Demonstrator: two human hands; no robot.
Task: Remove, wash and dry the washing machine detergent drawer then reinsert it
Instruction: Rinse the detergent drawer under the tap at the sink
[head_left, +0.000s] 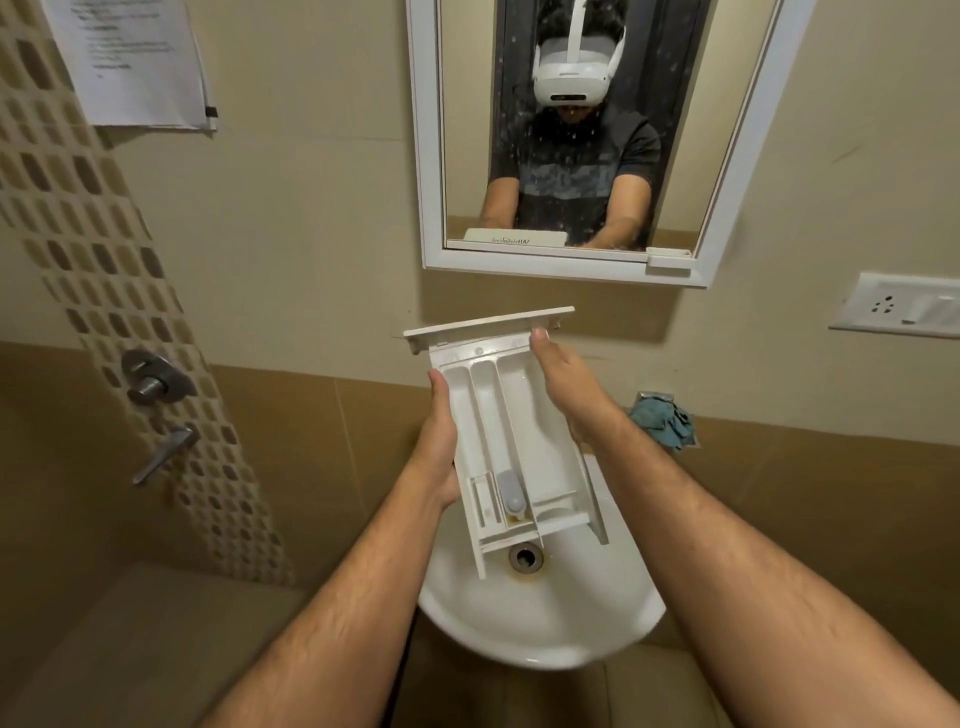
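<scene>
Over the round white ceramic basin (545, 623), the left hand (441, 441) and right hand (563, 384) grip the white plastic 3-compartment detergent drawer (511, 441) by its sides, tilted, probably so it drains

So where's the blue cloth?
In the head view, the blue cloth sits at the wall, right of the sink, just beyond the right hand.

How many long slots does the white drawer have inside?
3. The detergent drawer has three long slots side by side: a narrow one by the left hand, a narrow middle one, and a wide one by the right hand.
</scene>
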